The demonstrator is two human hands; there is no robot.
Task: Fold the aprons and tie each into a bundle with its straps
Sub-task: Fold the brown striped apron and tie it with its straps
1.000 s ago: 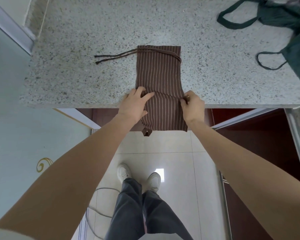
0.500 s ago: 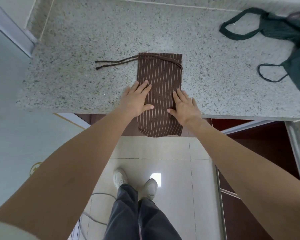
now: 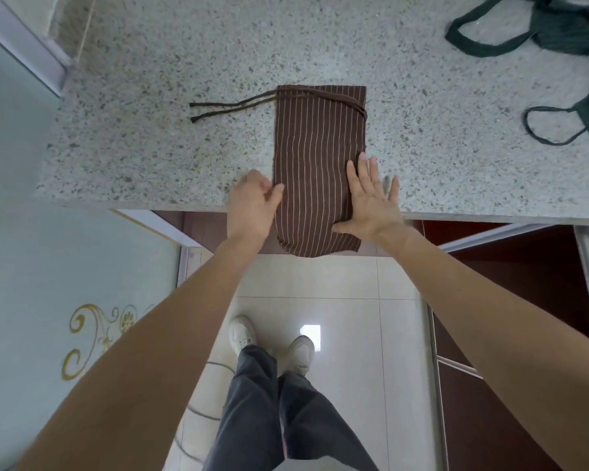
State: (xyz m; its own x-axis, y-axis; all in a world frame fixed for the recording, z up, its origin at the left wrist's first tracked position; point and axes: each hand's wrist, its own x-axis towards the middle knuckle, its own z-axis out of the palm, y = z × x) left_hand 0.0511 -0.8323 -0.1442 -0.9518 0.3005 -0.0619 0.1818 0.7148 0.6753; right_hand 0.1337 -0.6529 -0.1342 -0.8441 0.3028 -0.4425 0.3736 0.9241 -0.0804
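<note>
**Flattening the folded brown apron at the surface's near edge**

Pressing with my right hand [image 3: 371, 202], fingers straight and spread, I hold down the right side of the brown striped apron [image 3: 320, 158]. My left hand [image 3: 252, 205] sits at its left edge with fingers curled; whether they pinch the cloth or only touch it I cannot tell.

The apron lies folded into a long narrow strip on the speckled surface [image 3: 150, 130], its near end hanging over the edge toward me. Its straps [image 3: 232, 108] trail loose to the left from the far end, so I judge the lengthwise folding done, with the shorter folds or rolling and the tying left. A dark green apron [image 3: 565, 32] lies unfolded at the far right, untouched.

No containers are in view.
</note>
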